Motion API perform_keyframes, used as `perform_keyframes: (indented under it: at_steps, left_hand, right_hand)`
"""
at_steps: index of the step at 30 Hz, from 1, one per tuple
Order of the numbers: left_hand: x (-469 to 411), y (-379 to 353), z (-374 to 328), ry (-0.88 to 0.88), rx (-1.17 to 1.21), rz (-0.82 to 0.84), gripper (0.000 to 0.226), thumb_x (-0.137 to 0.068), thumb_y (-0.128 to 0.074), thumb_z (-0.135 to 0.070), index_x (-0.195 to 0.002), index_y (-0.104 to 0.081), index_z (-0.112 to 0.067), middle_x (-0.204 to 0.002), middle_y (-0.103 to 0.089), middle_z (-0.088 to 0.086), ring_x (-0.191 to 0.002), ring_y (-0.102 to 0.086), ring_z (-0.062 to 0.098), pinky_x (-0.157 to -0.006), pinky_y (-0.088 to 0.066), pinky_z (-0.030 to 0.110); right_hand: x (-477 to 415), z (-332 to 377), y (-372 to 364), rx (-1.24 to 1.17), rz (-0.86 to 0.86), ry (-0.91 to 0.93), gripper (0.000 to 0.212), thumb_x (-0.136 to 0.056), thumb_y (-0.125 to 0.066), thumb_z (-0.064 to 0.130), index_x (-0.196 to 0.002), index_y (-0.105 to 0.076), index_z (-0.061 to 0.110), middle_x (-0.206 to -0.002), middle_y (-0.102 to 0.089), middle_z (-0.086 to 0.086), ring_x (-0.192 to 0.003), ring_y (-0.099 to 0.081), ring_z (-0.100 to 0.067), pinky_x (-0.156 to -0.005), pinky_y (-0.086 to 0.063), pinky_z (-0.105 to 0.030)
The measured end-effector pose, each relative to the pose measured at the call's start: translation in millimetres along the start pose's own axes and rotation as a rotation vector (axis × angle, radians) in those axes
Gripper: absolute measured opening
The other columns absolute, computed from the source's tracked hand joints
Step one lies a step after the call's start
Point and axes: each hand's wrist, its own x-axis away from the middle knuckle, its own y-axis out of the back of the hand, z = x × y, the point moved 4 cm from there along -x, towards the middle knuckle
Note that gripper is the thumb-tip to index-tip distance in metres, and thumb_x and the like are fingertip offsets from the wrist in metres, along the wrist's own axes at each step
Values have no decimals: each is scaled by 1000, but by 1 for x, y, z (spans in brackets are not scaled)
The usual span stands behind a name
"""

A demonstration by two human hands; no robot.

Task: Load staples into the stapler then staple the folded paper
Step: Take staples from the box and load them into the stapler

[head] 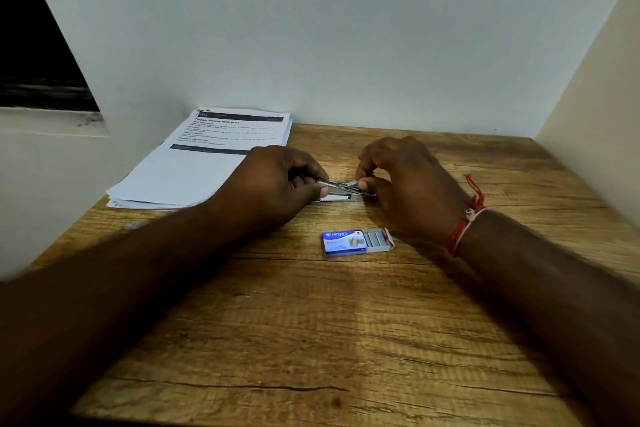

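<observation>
A small metal stapler [341,189] lies opened on the wooden table [311,322], between both hands. My left hand [277,180] grips its left end. My right hand [405,180] pinches a short grey strip of staples [354,183] at the stapler's open channel. A blue staple box [356,242] sits nearer to me, its tray slid out to the right with staple strips showing. A stack of printed paper [204,156] lies at the far left of the table, partly behind my left hand.
White walls close the table in at the back and on the right. A dark window opening [31,45] is at the upper left. A red thread band [467,218] circles my right wrist.
</observation>
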Motion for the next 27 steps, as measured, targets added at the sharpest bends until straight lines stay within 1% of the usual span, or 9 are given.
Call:
perform_keyframes:
  at_steps: [5, 9, 13, 18, 20, 22, 23, 25, 27]
  left_hand:
    - [0, -1, 0, -3, 8, 0, 15, -92, -93, -30, -107, -89, -29, -83, -78, -11, -69, -65, -8, -63, -46, 5]
    - [1, -1, 0, -4, 14, -3, 14, -93, -93, -30, -106, -89, -29, -80, -77, -10, -68, -64, -7, -63, -46, 5]
    - [1, -1, 0, -11, 4, -1, 15, -93, -93, -30, -107, -89, -28, -83, -80, -8, -68, -64, -7, -62, -46, 6]
    - [-1, -1, 1, -6, 13, -3, 16, -93, -93, -29, -108, -89, -26, -84, -80, -11, -69, -65, -9, -62, -45, 4]
    - [-2, 0, 2, -6, 11, -5, 16, -93, -93, -30, -108, -89, -27, -84, -80, -12, -69, -65, -9, -62, -44, 4]
    - [-2, 0, 2, -7, 7, -4, 16, -93, -93, -30, -108, -89, -28, -86, -81, -10, -71, -65, -8, -62, -45, 4]
    - [-2, 0, 2, -7, 8, -3, 15, -93, -93, -30, -108, -89, -28, -86, -81, -10, -71, -66, -7, -62, -45, 4]
    - [-2, 1, 2, -3, 14, -1, 15, -93, -93, -31, -107, -89, -29, -86, -82, -8, -72, -66, -6, -62, -45, 5]
    - [-3, 1, 2, -5, 14, -1, 15, -92, -93, -32, -107, -89, -30, -87, -82, -8, -73, -66, -5, -63, -47, 6]
  right_hand:
    - [1, 1, -1, 13, -21, 9, 3, -101, -77, 25, -101, -75, 28, -123, -72, 8, -121, -56, -21, -105, -47, -45]
    - [2, 1, -4, 36, -7, 23, 5, -101, -78, 26, -103, -76, 30, -124, -71, 9, -122, -57, -20, -106, -48, -46]
    - [2, 2, -3, 30, -4, 0, 5, -102, -77, 30, -106, -81, 29, -128, -71, 9, -125, -55, -19, -105, -46, -40]
    - [-1, 0, -8, -32, -43, -8, 9, -99, -81, 28, -105, -87, 29, -120, -76, 12, -121, -61, -15, -105, -51, -42]
    - [-3, -3, -9, -78, -45, -24, 9, -98, -83, 25, -103, -89, 29, -117, -78, 13, -117, -64, -12, -102, -52, -37]
    - [-4, -5, -7, -79, -42, -27, 11, -96, -85, 25, -104, -89, 31, -118, -79, 13, -118, -65, -10, -99, -49, -31]
    - [-4, -6, -6, -67, -48, -24, 13, -95, -86, 26, -106, -89, 32, -119, -80, 14, -118, -65, -9, -100, -49, -31]
    - [-2, -10, -3, -59, -64, -31, 20, -93, -87, 28, -112, -85, 35, -122, -79, 14, -120, -65, -9, -103, -53, -35]
    - [0, -14, 0, -80, -66, -45, 23, -92, -87, 30, -113, -83, 37, -120, -78, 16, -119, -66, -8, -102, -57, -38]
